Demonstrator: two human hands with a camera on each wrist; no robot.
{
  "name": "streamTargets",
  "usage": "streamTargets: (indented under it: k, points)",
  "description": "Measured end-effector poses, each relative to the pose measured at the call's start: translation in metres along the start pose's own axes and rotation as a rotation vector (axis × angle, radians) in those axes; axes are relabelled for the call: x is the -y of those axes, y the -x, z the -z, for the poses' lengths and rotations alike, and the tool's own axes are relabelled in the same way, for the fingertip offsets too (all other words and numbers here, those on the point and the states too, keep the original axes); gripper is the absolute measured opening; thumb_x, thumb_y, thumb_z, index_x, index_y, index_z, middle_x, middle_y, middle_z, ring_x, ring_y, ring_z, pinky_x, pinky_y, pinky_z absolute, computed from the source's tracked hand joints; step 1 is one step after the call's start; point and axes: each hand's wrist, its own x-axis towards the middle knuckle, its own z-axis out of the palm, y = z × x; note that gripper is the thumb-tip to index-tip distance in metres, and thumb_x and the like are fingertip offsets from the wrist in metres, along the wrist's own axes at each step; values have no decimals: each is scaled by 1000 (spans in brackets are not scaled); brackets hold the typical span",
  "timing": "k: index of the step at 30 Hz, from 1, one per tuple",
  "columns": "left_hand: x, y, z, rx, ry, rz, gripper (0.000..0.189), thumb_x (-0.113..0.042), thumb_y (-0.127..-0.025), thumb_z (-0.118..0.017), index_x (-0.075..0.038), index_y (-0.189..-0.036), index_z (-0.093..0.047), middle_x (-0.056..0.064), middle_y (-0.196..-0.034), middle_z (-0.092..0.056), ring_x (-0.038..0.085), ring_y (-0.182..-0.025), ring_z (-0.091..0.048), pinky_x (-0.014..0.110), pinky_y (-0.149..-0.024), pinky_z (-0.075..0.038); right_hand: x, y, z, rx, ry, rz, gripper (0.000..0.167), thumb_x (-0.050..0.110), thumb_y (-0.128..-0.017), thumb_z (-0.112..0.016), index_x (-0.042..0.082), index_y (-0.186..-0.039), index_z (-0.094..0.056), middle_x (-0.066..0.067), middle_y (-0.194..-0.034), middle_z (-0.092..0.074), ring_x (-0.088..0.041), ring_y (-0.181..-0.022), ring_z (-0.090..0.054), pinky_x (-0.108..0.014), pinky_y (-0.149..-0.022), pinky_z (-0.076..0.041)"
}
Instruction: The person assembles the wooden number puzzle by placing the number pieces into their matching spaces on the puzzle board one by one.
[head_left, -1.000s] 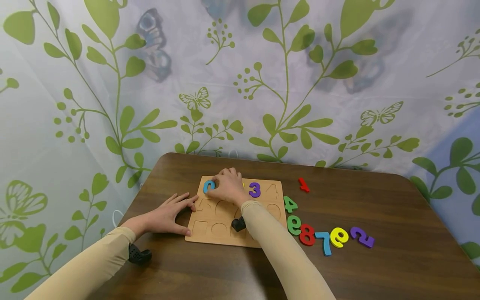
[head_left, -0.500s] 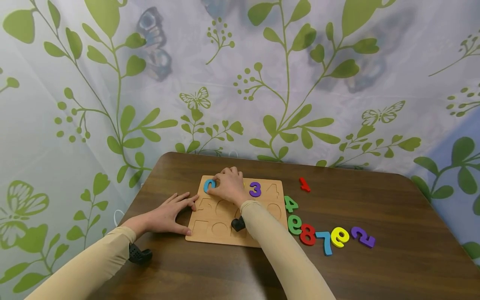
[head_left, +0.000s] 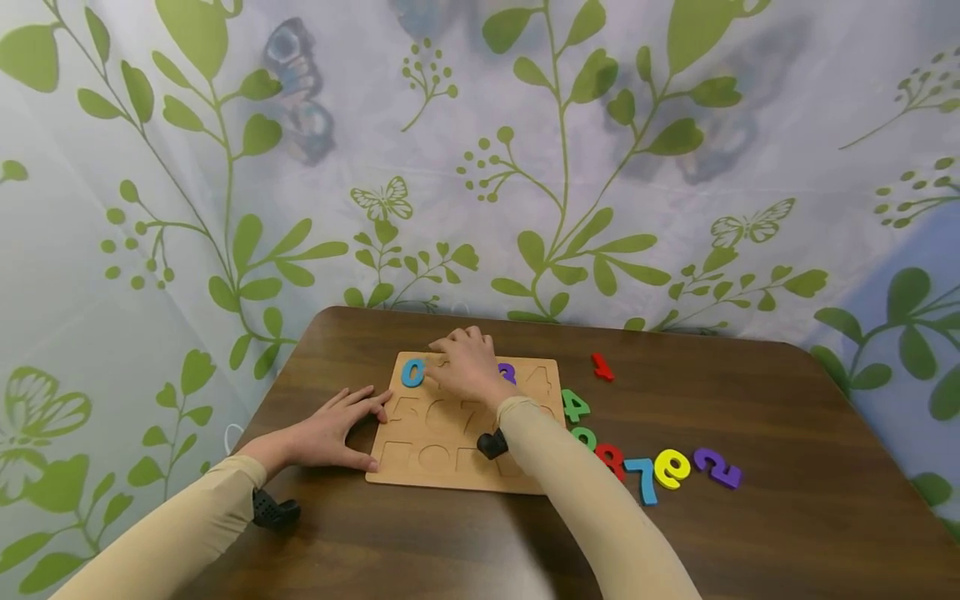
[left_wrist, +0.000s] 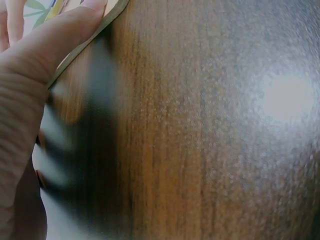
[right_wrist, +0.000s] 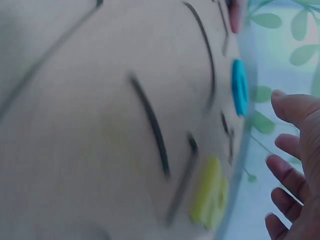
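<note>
My left hand (head_left: 330, 432) rests at the left edge of a wooden number puzzle board (head_left: 382, 458), fingers spread and thumb touching its lower corner. In the left wrist view that thumb (left_wrist: 70, 35) lies along the board's rim. My right hand (head_left: 468, 367) hovers over the upper row, fingers loosely bent and holding nothing. Just left of its fingertips, a blue number 0 (head_left: 412, 373) sits in its place. A purple 3 (head_left: 507, 372) shows partly behind the hand. The right wrist view also has a yellow number piece (right_wrist: 210, 192) on the board, which the hand hides in the head view.
Loose numbers lie right of the board: a red 1 (head_left: 602, 367), a green 4 (head_left: 575, 406), a partly hidden green piece (head_left: 583, 437), a red 8 (head_left: 611, 458), a blue 7 (head_left: 642, 479), a yellow piece (head_left: 671, 469) and a purple 5 (head_left: 717, 468). A patterned curtain hangs behind the table.
My right hand has let go of the blue 0 and moved slightly right, exposing the whole number and covering part of the purple 3. The left hand stays at the board's edge.
</note>
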Motion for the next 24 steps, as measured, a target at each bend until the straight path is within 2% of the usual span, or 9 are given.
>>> streamTargets:
  k: [5,12,18,24]
  points:
    - [1,0,-1,-10,-6,-6,59,-63,-80,-80,-27,-118,-54,11,-165,-31,46,-152,-17,70,-117,-3,-23,14,32,-34,3,6,45,49,-97,-68,26,-136,-66,-1,-133,-58,-30,-129,-39,-49,-101,-31]
    - [-1,3,-1,-7,-7,3,61,-65,-79,-78,-26,-119,-53,11,-166,-30,46,-152,-16,69,-117,-2,-63,39,71,-87,32,-39,42,45,-99,-66,24,-135,-66,-3,-128,-60,-32,-128,-40,-53,-102,-31]
    - [-2,3,-2,-6,-16,-1,62,-66,-80,-77,-26,-120,-53,9,-166,-30,45,-153,-16,68,-118,-2,-100,68,94,-118,0,-81,40,42,-99,-67,23,-135,-67,-5,-124,-63,-34,-123,-42,-57,-101,-30]
    - [-4,3,-2,-23,-18,-19,60,-63,-80,-79,-24,-119,-53,12,-165,-32,47,-151,-18,70,-117,-4,-136,95,111,-148,-14,-106,40,39,-98,-69,20,-133,-68,-8,-125,-64,-38,-128,-42,-61,-101,-30]
